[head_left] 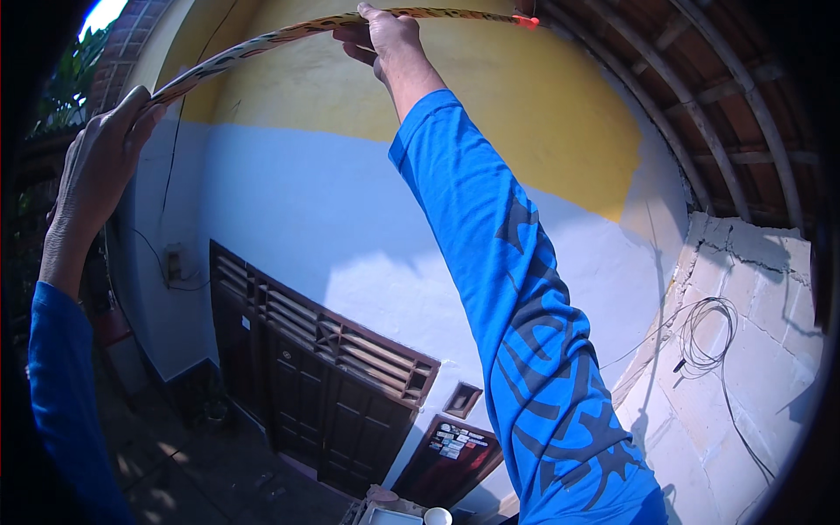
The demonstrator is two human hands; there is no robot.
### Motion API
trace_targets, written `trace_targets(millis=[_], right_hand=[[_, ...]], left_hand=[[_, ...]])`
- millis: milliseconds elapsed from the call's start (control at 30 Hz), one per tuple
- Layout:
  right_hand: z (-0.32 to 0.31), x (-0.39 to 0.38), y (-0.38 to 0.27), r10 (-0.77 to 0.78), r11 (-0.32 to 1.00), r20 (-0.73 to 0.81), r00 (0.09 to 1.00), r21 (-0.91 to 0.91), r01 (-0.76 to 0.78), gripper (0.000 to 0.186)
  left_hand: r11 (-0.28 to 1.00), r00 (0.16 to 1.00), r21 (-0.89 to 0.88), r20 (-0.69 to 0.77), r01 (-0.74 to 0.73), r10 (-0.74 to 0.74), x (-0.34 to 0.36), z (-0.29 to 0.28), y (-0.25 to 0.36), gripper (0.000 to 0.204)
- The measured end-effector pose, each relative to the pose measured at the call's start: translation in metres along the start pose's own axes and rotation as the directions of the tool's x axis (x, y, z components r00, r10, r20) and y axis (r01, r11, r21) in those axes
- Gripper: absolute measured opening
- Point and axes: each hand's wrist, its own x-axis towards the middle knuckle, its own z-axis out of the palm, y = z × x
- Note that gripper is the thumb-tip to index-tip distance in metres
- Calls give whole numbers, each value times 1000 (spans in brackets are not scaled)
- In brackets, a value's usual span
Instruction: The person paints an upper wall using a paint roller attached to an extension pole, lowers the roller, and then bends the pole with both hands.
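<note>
We hold a long patterned pole (280, 37) that runs across the top of our view, from ten o'clock to nearly one o'clock, where it ends in a bright red tip (527, 23). Our left hand (101, 166), between nine and ten o'clock, is closed around the near end. Our right hand (394, 39), close to twelve o'clock, is partly open, with the pole gripped near the thumb side and the other fingers loosely curled below it. Our blue sleeves (542, 350) reach up from five and eight o'clock, the right one printed with dark shapes. Behind the pole we face a tall wall (542, 114), yellow above and whitish below. Dark wooden doors (324, 402) stand at seven o'clock, under a slatted vent (324, 328). At two o'clock we see a roof (735, 70) on beams, and between three and four o'clock a loose coil of cable (709, 337) against a pale block wall (691, 437)
</note>
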Motion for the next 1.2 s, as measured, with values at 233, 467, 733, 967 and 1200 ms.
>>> trace_targets(millis=[233, 467, 733, 967, 1200], right_hand=[[-4, 6, -6, -17, 1000, -27, 999, -20, 16, 25], [-6, 0, -5, -17, 999, -3, 1000, -31, 17, 23], [7, -21, 6, -9, 1000, -42, 999, -22, 8, 25], [5, -38, -2, -10, 997, -38, 999, -71, 7, 22], [12, -46, -1, 24, 996, -22, 999, -81, -26, 21]], left_hand=[[1000, 998, 10, -55, -21, 22, 7, 2, 3, 40], [1000, 1000, -8, -27, -5, 5, 0, 1, 5, 35], [999, 1000, 47, -30, -8, 9, -24, 8, -14, 28], [997, 996, 5, 46, 74, -74, -35, -3, -5, 41], [995, 994, 28, 59, 91, -92, -43, -5, -11, 42]])
